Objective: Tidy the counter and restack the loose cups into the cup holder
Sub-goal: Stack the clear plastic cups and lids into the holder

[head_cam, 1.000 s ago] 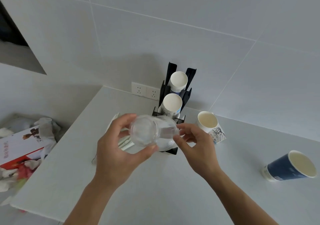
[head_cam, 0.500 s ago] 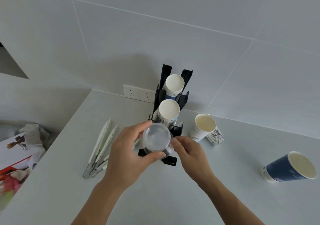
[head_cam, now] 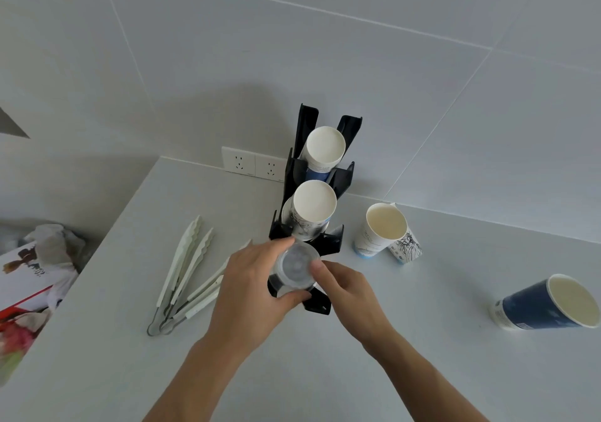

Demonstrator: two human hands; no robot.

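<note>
Clear plastic cups point(head_cam: 294, 267), a small nested stack, sit at the lowest slot of the black cup holder point(head_cam: 341, 174), mouth end toward me. My left hand point(head_cam: 250, 291) is wrapped around the stack, thumb under its near rim and forefinger over the top. My right hand point(head_cam: 344, 288) meets it from the other side, thumb tip pressed on the rim; its remaining fingers curl down by the holder's foot, and I cannot tell whether they touch it. Both hands are therefore closed on the same stack.

Holder stands on the white counter point(head_cam: 357, 373), close to the tiled wall, next to a double wall socket point(head_cam: 253, 164). Its top slot carries a stack of paper cups point(head_cam: 325, 148) with a blue side showing; the middle slot carries a second stack point(head_cam: 312, 204) with a line drawing printed on white.

Loose items on the counter: a white printed cup point(head_cam: 380, 230) upright just right of the holder, touching a smaller printed cup point(head_cam: 408, 247) behind it. A dark blue cup point(head_cam: 546, 304) lies on its side well apart at the right, mouth facing right. White plastic tongs point(head_cam: 182, 272), at least two pairs, lie left of my left hand.

Beyond the counter's left edge: crumpled white material and a printed box point(head_cam: 22, 278).
</note>
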